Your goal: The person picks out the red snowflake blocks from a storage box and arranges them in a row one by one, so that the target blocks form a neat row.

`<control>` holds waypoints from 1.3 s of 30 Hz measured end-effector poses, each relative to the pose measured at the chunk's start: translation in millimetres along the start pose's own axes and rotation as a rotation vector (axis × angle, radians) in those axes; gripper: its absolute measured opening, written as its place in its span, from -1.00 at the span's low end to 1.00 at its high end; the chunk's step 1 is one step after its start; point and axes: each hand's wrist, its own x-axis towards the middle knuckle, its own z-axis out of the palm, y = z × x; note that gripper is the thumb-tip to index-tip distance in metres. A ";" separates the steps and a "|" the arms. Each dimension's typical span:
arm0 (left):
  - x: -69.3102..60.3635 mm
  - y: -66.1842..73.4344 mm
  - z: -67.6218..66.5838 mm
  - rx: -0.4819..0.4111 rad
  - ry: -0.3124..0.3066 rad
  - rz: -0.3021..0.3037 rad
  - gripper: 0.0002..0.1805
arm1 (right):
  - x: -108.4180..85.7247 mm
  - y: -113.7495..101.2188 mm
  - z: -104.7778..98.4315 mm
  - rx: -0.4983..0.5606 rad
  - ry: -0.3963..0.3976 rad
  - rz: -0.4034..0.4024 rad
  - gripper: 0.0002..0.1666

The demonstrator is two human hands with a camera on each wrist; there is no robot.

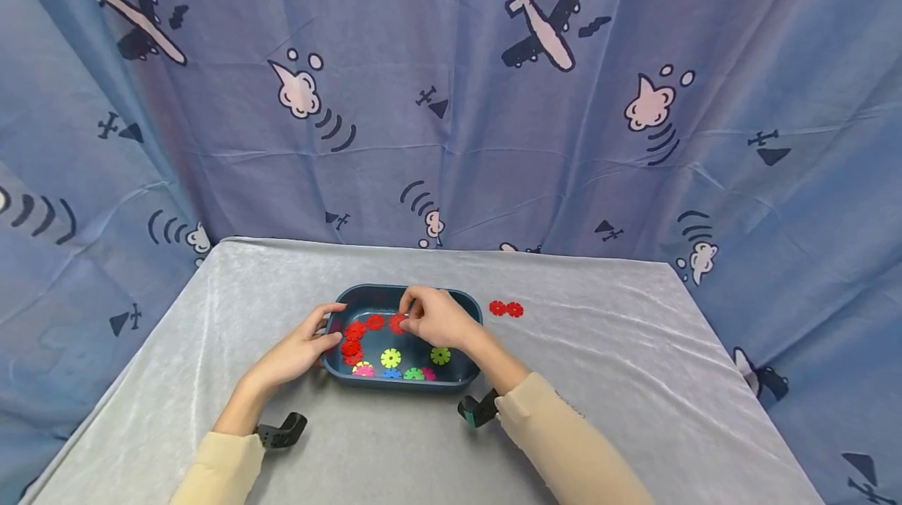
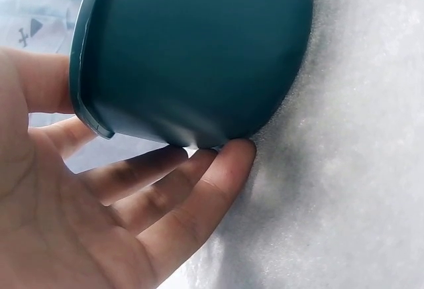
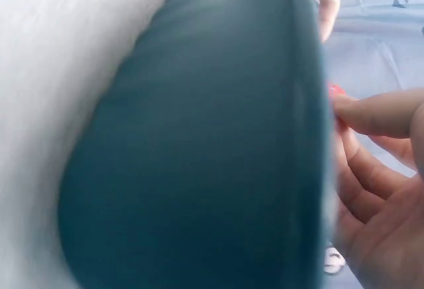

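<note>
A dark teal plastic bin (image 1: 402,385) stands on the table with several notched plastic discs inside. My left hand (image 1: 299,347) holds its left end; in the left wrist view the thumb lies over the rim and the fingers touch the outer wall (image 2: 199,57). Inside the bin, my right hand (image 1: 438,319) pinches a red notched disc (image 1: 398,323) between thumb and fingertips. In the right wrist view only a bit of that red disc (image 3: 336,91) shows past the rim. More red discs (image 1: 355,330) lie along the bin's left side, and a yellow disc (image 1: 391,358) near its middle.
Two red discs (image 1: 506,308) lie side by side on the pale cloth (image 1: 599,348) right of the bin. Blue, green and pink discs sit along the bin's near wall, with another yellow disc (image 1: 440,355) at right. A patterned blue curtain (image 1: 395,98) hangs behind the table.
</note>
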 end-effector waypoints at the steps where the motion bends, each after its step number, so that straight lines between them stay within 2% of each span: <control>1: -0.1 0.0 -0.1 0.001 0.001 0.001 -0.40 | -1.7 -0.1 -3.4 -0.008 0.006 -0.001 -0.86; 8: -2.3 0.4 -1.5 0.012 0.011 -0.001 -0.40 | -15.1 2.6 -26.4 -0.010 0.044 -0.006 -0.84; 16: -2.4 0.1 -2.4 0.005 0.013 0.011 -0.41 | -30.2 22.5 -50.6 -0.003 0.086 0.009 -0.84; 24: -0.3 -0.6 -1.8 0.010 0.019 0.040 -0.42 | -47.7 54.4 -68.1 0.017 0.161 0.064 -0.88; 34: 0.5 0.7 1.3 0.007 0.020 0.024 -0.43 | -64.7 93.8 -89.6 -0.013 0.250 0.188 -0.89; 39: 1.0 -0.7 1.6 0.001 0.020 0.024 -0.43 | -70.6 121.0 -95.1 -0.007 0.298 0.238 -0.89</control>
